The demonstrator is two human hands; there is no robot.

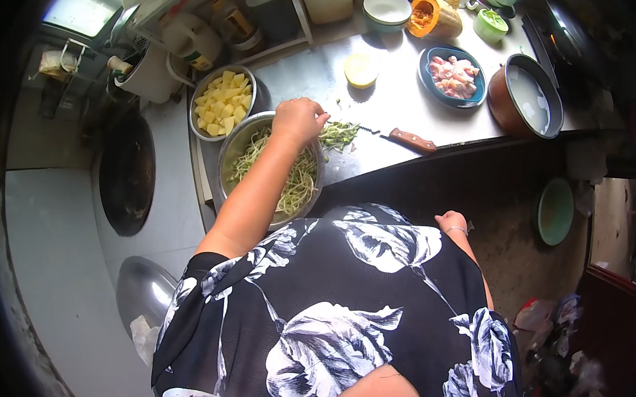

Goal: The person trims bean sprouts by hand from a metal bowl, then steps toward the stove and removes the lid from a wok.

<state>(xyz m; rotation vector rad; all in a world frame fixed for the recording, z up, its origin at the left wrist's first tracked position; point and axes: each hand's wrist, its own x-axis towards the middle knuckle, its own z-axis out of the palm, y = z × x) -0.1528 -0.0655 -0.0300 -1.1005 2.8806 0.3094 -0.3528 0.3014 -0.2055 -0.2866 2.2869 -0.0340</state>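
Observation:
My left hand [299, 120] reaches over the far rim of a metal bowl [226, 164]. Its fingers are curled together, and whatever they may hold is hidden. Thin pale-green vegetable strips [298, 186] fill much of the bowl. Just right of that hand, a small pile of green trimmings [339, 134] lies on the metal counter. My right hand [452, 223] hangs beside my body, below the counter edge, with its fingers curled in and nothing visible in them. A knife [412, 139] with a wooden handle rests near the counter's front edge.
Cut yellow potato chunks [224, 102] sit in a second metal bowl. Farther back are a pale-yellow round piece [361, 70], raw meat [453, 77] on a blue dish, a cut pumpkin [444, 19] and a brown pot [499, 95] holding cloudy liquid. A wok [127, 174] is at left.

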